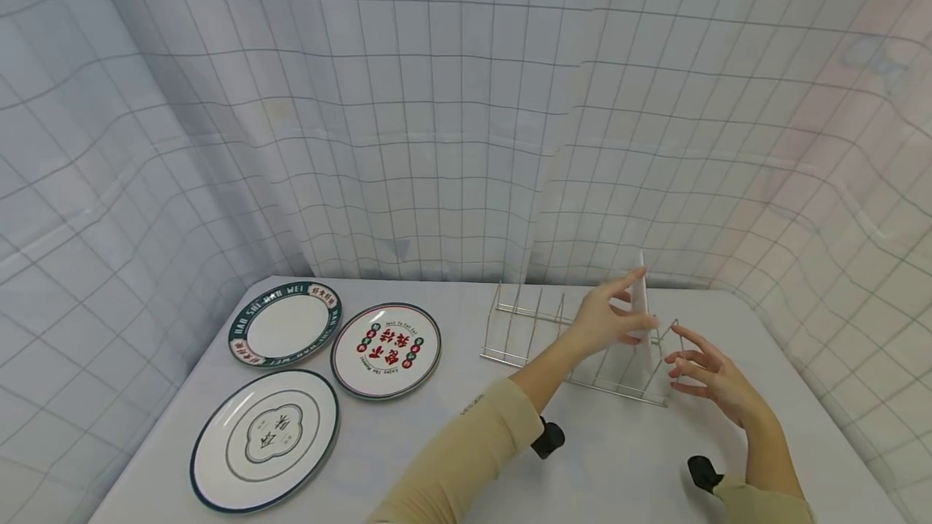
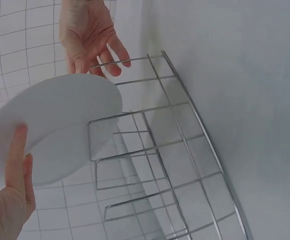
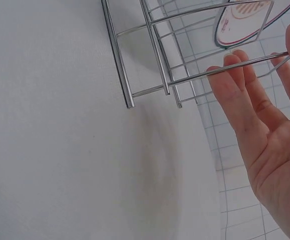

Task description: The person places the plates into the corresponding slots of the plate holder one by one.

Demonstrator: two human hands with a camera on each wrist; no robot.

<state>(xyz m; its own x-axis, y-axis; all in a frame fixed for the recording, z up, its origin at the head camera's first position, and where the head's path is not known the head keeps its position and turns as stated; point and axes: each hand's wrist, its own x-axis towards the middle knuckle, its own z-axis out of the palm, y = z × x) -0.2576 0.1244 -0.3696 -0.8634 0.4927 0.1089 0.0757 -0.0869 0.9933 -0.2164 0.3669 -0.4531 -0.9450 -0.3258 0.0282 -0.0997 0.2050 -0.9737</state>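
Observation:
A white plate [image 1: 640, 306] stands on edge at the right end of a wire dish rack [image 1: 535, 314]. My left hand [image 1: 603, 316] holds it by the upper edge, thumb and fingers on opposite faces. In the left wrist view the plate's plain underside [image 2: 59, 125] shows beside the rack's wire loops. The right wrist view catches part of its printed face [image 3: 242, 22], with a dark and red rim. My right hand [image 1: 717, 385] is at the rack's right end, its loosely bent fingers [image 3: 237, 100] touching the end wire loop, thumb apart.
On the table's left lie three plates: one with a green lettered rim [image 1: 285, 359], one with red characters [image 1: 386, 351] and a larger one with a dark blue rim [image 1: 265, 441]. A checked curtain [image 1: 437, 144] surrounds the white table [image 1: 437, 459] at the back and sides.

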